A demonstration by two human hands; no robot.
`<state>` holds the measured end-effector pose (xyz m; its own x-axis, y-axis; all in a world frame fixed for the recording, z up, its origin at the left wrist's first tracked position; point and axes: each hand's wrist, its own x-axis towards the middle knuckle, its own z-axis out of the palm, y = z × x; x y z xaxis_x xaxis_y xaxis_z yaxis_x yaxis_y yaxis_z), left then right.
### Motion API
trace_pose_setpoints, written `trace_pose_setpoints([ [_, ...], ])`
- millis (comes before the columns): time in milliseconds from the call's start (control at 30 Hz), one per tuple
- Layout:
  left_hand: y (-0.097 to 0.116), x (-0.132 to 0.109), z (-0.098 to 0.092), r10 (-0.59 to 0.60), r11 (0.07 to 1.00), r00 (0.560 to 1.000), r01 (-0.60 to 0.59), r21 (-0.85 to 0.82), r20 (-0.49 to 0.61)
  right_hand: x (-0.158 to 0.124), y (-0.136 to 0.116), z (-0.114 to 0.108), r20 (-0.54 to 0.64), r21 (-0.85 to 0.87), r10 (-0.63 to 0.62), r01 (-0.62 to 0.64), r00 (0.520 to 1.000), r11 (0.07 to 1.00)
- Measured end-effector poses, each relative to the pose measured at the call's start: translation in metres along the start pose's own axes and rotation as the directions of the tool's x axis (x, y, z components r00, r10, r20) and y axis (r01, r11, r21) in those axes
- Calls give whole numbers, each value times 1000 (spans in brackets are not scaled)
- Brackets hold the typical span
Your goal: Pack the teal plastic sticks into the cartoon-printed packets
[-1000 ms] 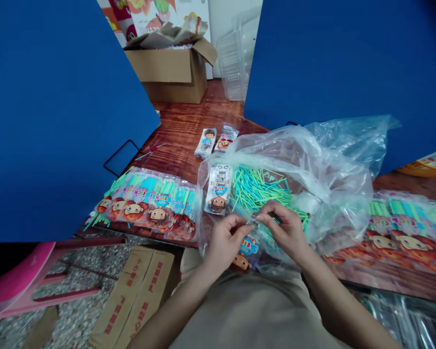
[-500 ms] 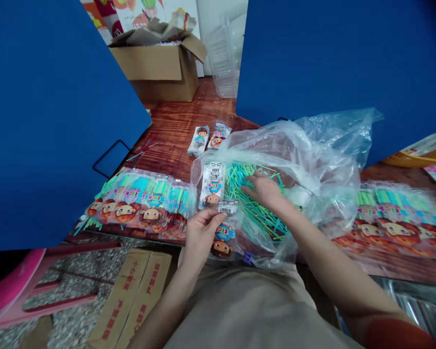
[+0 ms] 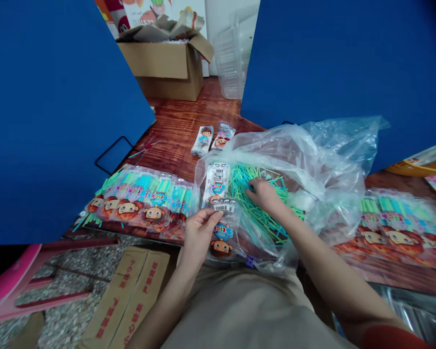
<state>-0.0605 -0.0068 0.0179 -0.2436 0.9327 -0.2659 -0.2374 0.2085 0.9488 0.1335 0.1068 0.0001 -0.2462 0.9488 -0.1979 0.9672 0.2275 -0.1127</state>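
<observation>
My left hand point(image 3: 199, 230) pinches the top edge of a small printed plastic packet point(image 3: 222, 235) with a cartoon face on it. Beyond that packet lies a stack of similar barcoded packets point(image 3: 215, 182). My right hand point(image 3: 264, 195) reaches into a large clear plastic bag point(image 3: 294, 145), fingers curled and closed on thin green and blue sticks point(image 3: 261, 220). How many sticks are between the fingers is hidden. The loose sticks lie in a heap, mostly right of the packets.
Filled packets point(image 3: 145, 198) overlap in a row at the left, and more filled packets point(image 3: 403, 223) lie at the right. Two small packet stacks point(image 3: 202, 140) sit farther back. Blue panels point(image 3: 341, 58) flank the wooden table point(image 3: 178, 114), with a cardboard box point(image 3: 163, 63) behind.
The fingers of my right hand, spread over the sticks before, have curled in among them. My left hand keeps its pinch on the packet. The view has shifted slightly.
</observation>
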Motion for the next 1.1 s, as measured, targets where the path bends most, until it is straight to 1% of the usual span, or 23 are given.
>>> trace_pose_setpoints([
  [100, -3, 3, 1, 2, 1000, 1000, -2, 4, 3, 3, 5, 0, 8, -3, -8, 8, 1000, 1000],
  [267, -13, 11, 5, 50, 998, 999, -50, 36, 19, 5, -6, 7, 9, -9, -19, 19, 1000, 1000],
  [400, -11, 16, 9, 147, 979, 989, -144, 142, -9, 4, -8, 9, -27, 10, -47, 47, 999, 999],
  [467, -8, 20, 10, 197, 961, 980, -192, 200, -6, 2, -2, 7, -59, 34, -71, 73, 996, 997],
  [533, -4, 28, 11, 252, 933, 967, -250, 260, 25, -1, 7, 5, -104, 56, -85, 91, 991, 994],
  [600, 0, 41, 12, 316, 886, 947, -315, 341, 54, -5, 17, 2, -210, 148, -70, 102, 975, 984],
  [633, 2, 51, 12, 352, 853, 934, -345, 392, 58, -7, 21, 1, -274, 234, -45, 112, 961, 966],
  [700, 6, 71, 14, 433, 771, 898, -412, 486, 73, -12, 27, 0, -376, 450, 37, 148, 926, 881],
  [733, 8, 80, 15, 478, 724, 873, -451, 523, 91, -14, 29, -1, -403, 549, 87, 165, 911, 820],
  [800, 12, 96, 17, 568, 617, 811, -531, 581, 138, -20, 31, -3, -434, 672, 188, 177, 881, 719],
  [867, 17, 103, 18, 638, 515, 748, -591, 621, 184, -27, 33, -7, -478, 714, 275, 187, 834, 675],
  [900, 19, 102, 19, 661, 476, 723, -611, 632, 201, -31, 33, -9, -497, 715, 294, 194, 817, 671],
  [933, 22, 100, 19, 678, 449, 704, -626, 637, 213, -34, 34, -12, -510, 708, 292, 201, 809, 677],
  [1000, 29, 91, 19, 698, 447, 685, -645, 620, 210, -39, 35, -17, -524, 662, 243, 211, 816, 719],
  [1033, 33, 84, 19, 701, 473, 686, -651, 594, 193, -40, 35, -19, -525, 622, 204, 209, 826, 754],
  [1067, 37, 77, 20, 698, 517, 697, -649, 558, 165, -39, 33, -20, -518, 570, 157, 203, 841, 796],
  [1100, 40, 71, 20, 684, 574, 718, -639, 511, 130, -37, 31, -20, -496, 506, 105, 189, 862, 841],
])
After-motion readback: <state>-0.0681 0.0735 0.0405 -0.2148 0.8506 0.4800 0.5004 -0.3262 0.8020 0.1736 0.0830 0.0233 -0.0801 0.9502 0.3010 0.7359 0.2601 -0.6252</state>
